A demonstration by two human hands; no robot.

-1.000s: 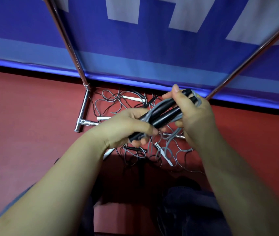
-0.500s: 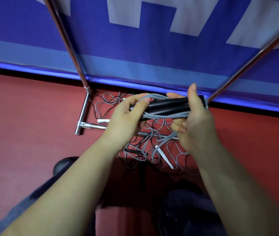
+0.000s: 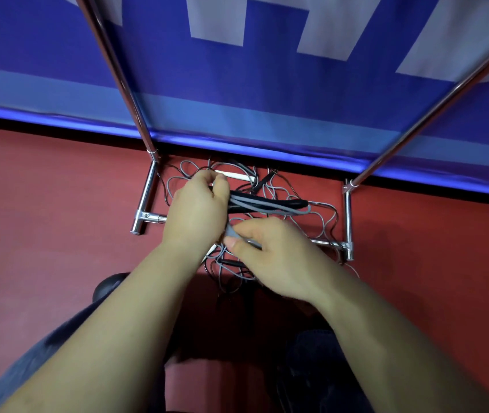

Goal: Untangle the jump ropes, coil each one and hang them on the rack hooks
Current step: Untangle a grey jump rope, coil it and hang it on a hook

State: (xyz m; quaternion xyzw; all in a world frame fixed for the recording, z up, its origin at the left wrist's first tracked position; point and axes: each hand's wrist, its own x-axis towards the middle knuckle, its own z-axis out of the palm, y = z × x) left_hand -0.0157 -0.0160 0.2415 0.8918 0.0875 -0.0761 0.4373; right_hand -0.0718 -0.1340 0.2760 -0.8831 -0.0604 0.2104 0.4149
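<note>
My left hand (image 3: 197,210) grips the left end of a bundle (image 3: 270,204): two black handles lying side by side with grey rope laid along them, pointing out to the right from my fist. My fingers are curled round that end, thumb side up. My right hand (image 3: 270,257) sits just near of the bundle and a little lower, thumb and forefinger pinching a strand of grey rope (image 3: 231,232) that runs up toward my left hand. I cannot tell how many turns already lie round the handles.

Below both hands, on the red floor (image 3: 43,219), the rest of the ropes lie in a tangle (image 3: 297,222), thin grey and dark loops spread between the two feet of the rack (image 3: 145,198). A white handle (image 3: 236,175) shows at the far side of the tangle, just past my left knuckles. The rack's chrome uprights rise from the floor and lean out to the left and right top of my view; its hooks are out of sight. Behind it hangs a blue banner (image 3: 267,84) with large white letters. My dark trouser legs fill the near edge
</note>
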